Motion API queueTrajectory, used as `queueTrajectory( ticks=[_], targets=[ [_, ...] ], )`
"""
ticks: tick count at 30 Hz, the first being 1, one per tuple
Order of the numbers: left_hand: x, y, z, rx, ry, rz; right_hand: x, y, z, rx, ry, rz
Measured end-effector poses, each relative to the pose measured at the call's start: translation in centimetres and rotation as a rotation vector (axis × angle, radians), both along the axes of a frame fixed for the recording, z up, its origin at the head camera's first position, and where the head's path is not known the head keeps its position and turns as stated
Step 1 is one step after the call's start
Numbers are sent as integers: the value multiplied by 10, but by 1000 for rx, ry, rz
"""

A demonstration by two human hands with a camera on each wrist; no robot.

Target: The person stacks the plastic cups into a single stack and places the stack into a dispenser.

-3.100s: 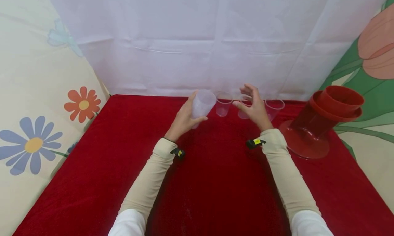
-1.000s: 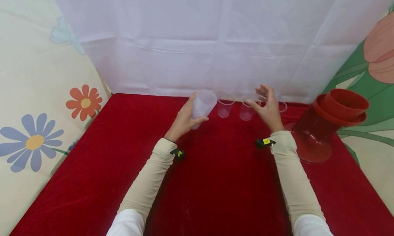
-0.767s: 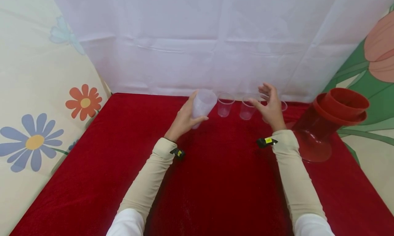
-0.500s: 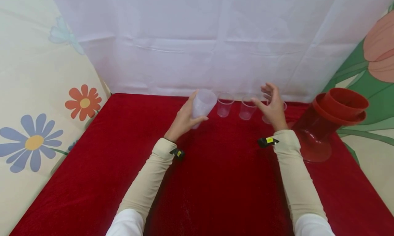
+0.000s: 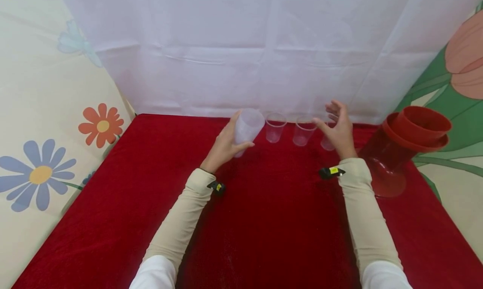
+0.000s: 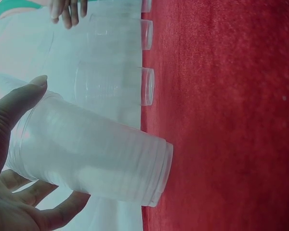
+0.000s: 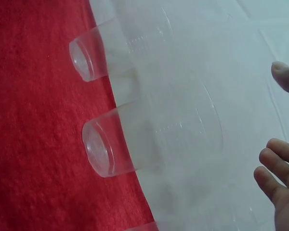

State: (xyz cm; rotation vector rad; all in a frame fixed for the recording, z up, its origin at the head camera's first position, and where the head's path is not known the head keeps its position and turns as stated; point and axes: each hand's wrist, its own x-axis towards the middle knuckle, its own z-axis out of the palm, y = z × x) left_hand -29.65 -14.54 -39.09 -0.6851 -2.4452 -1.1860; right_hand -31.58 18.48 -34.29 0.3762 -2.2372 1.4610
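Observation:
My left hand (image 5: 223, 145) grips a tilted stack of nested clear plastic cups (image 5: 248, 127), its thumb and fingers curled round the sides. In the left wrist view the stack (image 6: 96, 149) shows several layered rims, with its base end toward the red cloth. Three single clear cups stand in a row to the right: the nearest cup (image 5: 274, 130), the middle cup (image 5: 303, 132) and the far-right cup (image 5: 327, 143). My right hand (image 5: 340, 132) is by the far-right cup and partly hides it. Its fingers are spread from the thumb, holding nothing.
A red plastic piece (image 5: 400, 150) with a wide round base and a ringed, open top stands at the right, close to my right forearm. Red cloth (image 5: 271, 222) covers the table. A white sheet (image 5: 211, 50) hangs right behind the cups.
My right hand has moved rightward, from over the middle cup to beside the far-right cup, uncovering the middle one. My left hand with the cup stack has stayed in place.

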Motion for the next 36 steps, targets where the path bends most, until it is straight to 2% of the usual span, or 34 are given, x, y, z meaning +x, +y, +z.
queueTrajectory(
  ticks=[11,22,29,36],
  targets=[
    [-1,-1,-1,10,-6,5,-5,11,-2,-14,33,-45],
    [-1,0,0,6,-4,12,-19,30,-8,-23,12,-99],
    [-1,-2,1,8,1,13,-13,30,-2,-45,29,-115],
    [0,-2,0,9,-12,8,-9,32,-3,-70,40,-122]
  ],
)
